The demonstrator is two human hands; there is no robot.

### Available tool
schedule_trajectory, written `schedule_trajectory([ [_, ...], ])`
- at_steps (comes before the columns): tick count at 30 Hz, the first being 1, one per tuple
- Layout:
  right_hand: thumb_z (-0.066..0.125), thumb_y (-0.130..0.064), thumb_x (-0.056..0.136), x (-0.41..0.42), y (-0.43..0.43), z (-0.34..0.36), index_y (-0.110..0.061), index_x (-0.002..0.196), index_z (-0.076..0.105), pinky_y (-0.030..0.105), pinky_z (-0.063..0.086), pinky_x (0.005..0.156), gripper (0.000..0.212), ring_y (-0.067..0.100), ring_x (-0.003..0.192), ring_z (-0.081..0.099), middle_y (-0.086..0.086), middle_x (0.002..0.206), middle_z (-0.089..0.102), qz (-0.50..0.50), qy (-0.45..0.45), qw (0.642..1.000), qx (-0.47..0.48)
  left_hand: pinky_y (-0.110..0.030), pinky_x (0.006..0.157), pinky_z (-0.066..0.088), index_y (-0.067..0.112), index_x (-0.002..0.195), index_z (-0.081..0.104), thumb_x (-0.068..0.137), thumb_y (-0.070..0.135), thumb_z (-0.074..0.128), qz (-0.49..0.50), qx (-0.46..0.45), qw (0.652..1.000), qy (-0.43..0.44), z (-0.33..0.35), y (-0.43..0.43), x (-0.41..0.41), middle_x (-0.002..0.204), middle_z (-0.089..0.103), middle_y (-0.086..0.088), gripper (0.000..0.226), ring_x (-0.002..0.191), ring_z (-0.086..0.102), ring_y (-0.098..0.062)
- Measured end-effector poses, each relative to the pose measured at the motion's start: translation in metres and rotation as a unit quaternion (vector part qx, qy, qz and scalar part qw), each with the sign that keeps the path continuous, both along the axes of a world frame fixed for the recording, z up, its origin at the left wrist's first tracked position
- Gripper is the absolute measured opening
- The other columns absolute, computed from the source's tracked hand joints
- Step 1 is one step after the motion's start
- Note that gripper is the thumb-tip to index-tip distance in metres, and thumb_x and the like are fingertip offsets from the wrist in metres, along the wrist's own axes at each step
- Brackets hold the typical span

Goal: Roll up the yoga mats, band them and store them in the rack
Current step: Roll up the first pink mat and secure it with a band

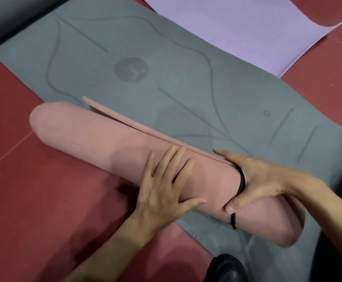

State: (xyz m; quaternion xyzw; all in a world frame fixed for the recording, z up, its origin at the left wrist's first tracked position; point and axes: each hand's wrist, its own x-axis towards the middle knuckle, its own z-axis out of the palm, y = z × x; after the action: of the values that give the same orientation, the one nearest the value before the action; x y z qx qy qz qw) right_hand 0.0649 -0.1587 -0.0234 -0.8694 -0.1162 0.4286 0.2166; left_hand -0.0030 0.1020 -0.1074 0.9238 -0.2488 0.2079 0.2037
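Note:
A pink yoga mat (pixel 105 143) lies rolled into a long tube, diagonally across a flat grey mat (pixel 176 82). Its loose outer edge runs along the far side of the roll. My left hand (pixel 162 186) rests flat on the middle of the roll with its fingers spread and straight. My right hand (pixel 261 180) wraps the roll nearer its right end, thumb down the near side and fingers over the far side. A black band (pixel 241 181) circles the roll just under the web of that hand. The band's loose tail (pixel 234 221) hangs below my thumb.
A purple mat (pixel 237 27) lies flat at the top right, partly over the grey mat. The grey mat's far end is curled into a roll (pixel 7 21) at the top left. Red floor tiles (pixel 23 200) surround the mats. A black shoe (pixel 227 267) shows at the bottom edge.

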Motion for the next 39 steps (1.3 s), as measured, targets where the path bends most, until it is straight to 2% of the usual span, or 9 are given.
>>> schedule_trajectory([
  [3,0.094,-0.072,0.038,-0.003,0.008,-0.005,-0.048,0.162,0.006,0.028,0.030,0.122,0.153,0.003,0.149,0.032,-0.023,0.162,0.031,0.018,-0.001,1.000,-0.011,-0.058,0.113,0.042,0.017,0.112,0.059,0.091,0.050,0.076,0.069,-0.125,0.990,-0.017,-0.018,0.007,-0.044,0.125,0.058,-0.006,0.043,0.121,0.057,-0.033],
  [7,0.094,-0.073,0.038,-0.008,0.013,-0.011,-0.054,0.160,0.011,0.031,0.029,0.124,0.148,-0.001,0.148,0.032,-0.029,0.159,0.033,-0.010,0.029,0.999,0.026,-0.035,0.064,0.055,0.028,0.074,0.055,0.074,0.054,0.084,0.097,-0.184,0.961,0.184,-0.043,0.004,-0.096,0.084,0.052,0.015,0.039,0.077,0.059,-0.012],
  [12,0.096,-0.068,0.038,-0.014,0.021,-0.019,-0.048,0.161,0.017,0.030,0.025,0.126,0.147,-0.003,0.148,0.031,-0.028,0.160,0.033,-0.033,0.039,0.997,0.059,-0.002,0.107,0.027,0.054,0.136,0.041,0.045,0.076,0.087,0.068,-0.218,0.861,0.455,-0.041,-0.019,-0.109,0.150,0.023,0.040,0.104,0.140,0.020,0.023],
  [17,0.095,-0.069,0.039,-0.016,0.027,-0.023,-0.049,0.161,0.020,0.029,0.028,0.125,0.145,-0.005,0.144,0.036,-0.028,0.158,0.037,-0.063,0.052,0.992,0.093,-0.010,0.090,0.048,0.028,0.122,0.036,0.047,0.021,0.104,0.156,-0.411,0.702,0.560,-0.020,-0.042,-0.118,0.126,0.061,0.009,0.102,0.113,0.061,0.008],
  [22,0.095,-0.074,0.037,-0.014,0.027,-0.026,-0.048,0.160,0.025,0.032,0.034,0.123,0.144,-0.009,0.138,0.044,-0.028,0.151,0.046,-0.085,0.054,0.988,0.115,-0.032,0.093,0.058,0.027,0.147,0.033,0.057,0.009,0.097,0.103,-0.555,0.566,0.601,-0.028,-0.045,-0.113,0.136,0.068,-0.008,0.113,0.128,0.064,-0.024],
  [26,0.096,-0.065,0.040,-0.015,0.032,-0.024,-0.049,0.159,0.026,0.024,0.043,0.112,0.139,-0.012,0.123,0.056,-0.027,0.136,0.058,-0.099,0.059,0.984,0.136,-0.031,0.093,0.058,0.017,0.146,0.034,0.067,-0.005,0.089,0.067,-0.593,0.525,0.607,-0.016,-0.047,-0.106,0.135,0.068,-0.011,0.099,0.125,0.067,-0.022],
  [32,0.086,-0.079,0.043,-0.006,0.065,-0.021,-0.051,0.154,0.030,0.015,0.048,0.094,0.127,-0.010,0.109,0.065,-0.023,0.130,0.061,-0.170,0.042,0.968,0.182,-0.012,0.095,0.049,0.034,0.159,0.021,0.070,0.037,0.092,0.191,-0.584,0.593,0.520,0.019,-0.025,-0.091,0.152,0.055,-0.006,0.114,0.126,0.062,-0.004],
  [36,0.084,-0.081,0.052,-0.029,0.114,-0.029,-0.044,0.153,0.040,0.015,0.047,0.102,0.116,-0.017,0.117,0.057,-0.035,0.131,0.059,-0.189,0.072,0.953,0.224,-0.006,0.116,0.013,0.047,0.156,0.001,0.086,0.081,0.039,0.368,-0.468,0.720,0.357,0.022,0.024,-0.073,0.172,0.007,0.013,0.087,0.151,0.017,0.005],
  [39,0.088,-0.079,0.051,-0.062,0.146,-0.039,-0.051,0.147,0.041,0.020,0.043,0.112,0.110,-0.016,0.124,0.052,-0.037,0.135,0.057,-0.219,0.048,0.947,0.229,-0.017,0.126,0.004,0.037,0.161,0.000,0.088,0.087,0.033,0.306,-0.382,0.816,0.307,0.005,0.054,-0.088,0.173,-0.008,0.009,0.094,0.158,-0.004,0.001],
])
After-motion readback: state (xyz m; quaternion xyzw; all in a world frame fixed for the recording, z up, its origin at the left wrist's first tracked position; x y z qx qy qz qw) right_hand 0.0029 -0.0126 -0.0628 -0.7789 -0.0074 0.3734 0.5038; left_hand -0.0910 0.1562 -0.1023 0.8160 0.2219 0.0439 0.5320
